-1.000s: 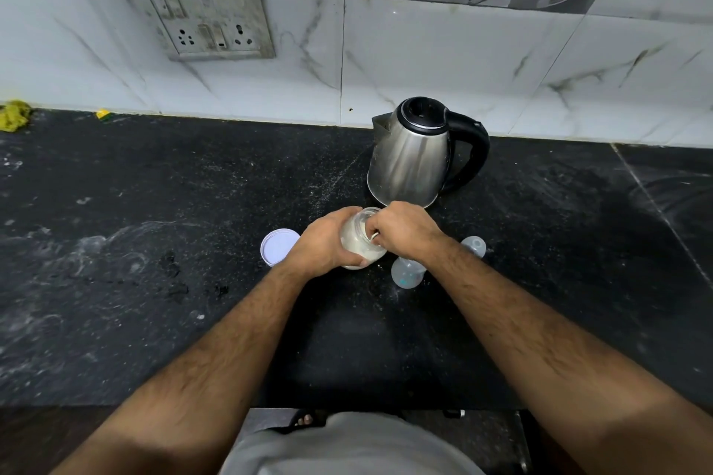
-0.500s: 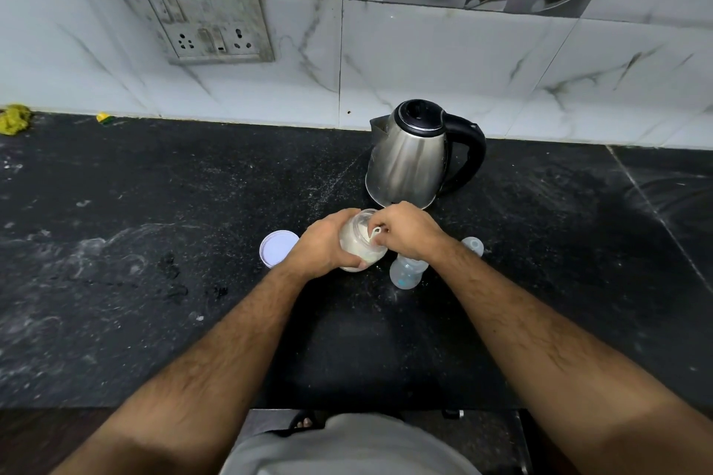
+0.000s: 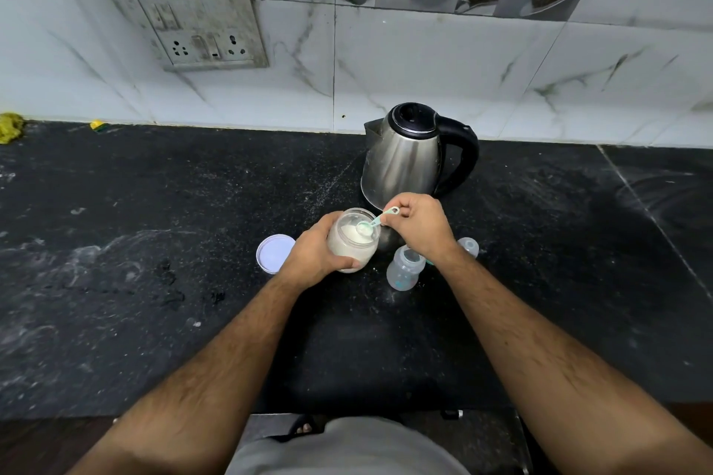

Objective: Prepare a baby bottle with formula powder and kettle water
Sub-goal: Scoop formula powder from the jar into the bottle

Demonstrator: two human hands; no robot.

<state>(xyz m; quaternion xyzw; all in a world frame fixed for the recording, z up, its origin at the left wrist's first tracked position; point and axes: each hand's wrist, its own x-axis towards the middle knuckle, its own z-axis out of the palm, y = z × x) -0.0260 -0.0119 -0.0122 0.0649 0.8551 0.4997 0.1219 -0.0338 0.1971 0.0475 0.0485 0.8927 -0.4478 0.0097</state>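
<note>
- Pale formula powder filled most of the clear jar (image 3: 352, 243), which the left hand (image 3: 314, 251) gripped round its side, fingers curled beneath it, tilting its mouth toward the right hand (image 3: 418, 224).
- That right hand pinched the handle of a mint-green scoop (image 3: 373, 223), whose bowl sat at the jar's mouth holding powder.
- Just below the right wrist the open baby bottle (image 3: 405, 268) stood upright on the black countertop (image 3: 154, 281), apart from the jar and empty as far as could be seen.
- Beyond both hands stood the steel kettle (image 3: 405, 158), lid shut, handle turned right.
- Left of the jar-holding hand, partly hidden by it, lay 1 white lid (image 3: 272, 253) flat.
- Right of the scooping wrist sat the bottle's clear teat cap (image 3: 468, 246).
</note>
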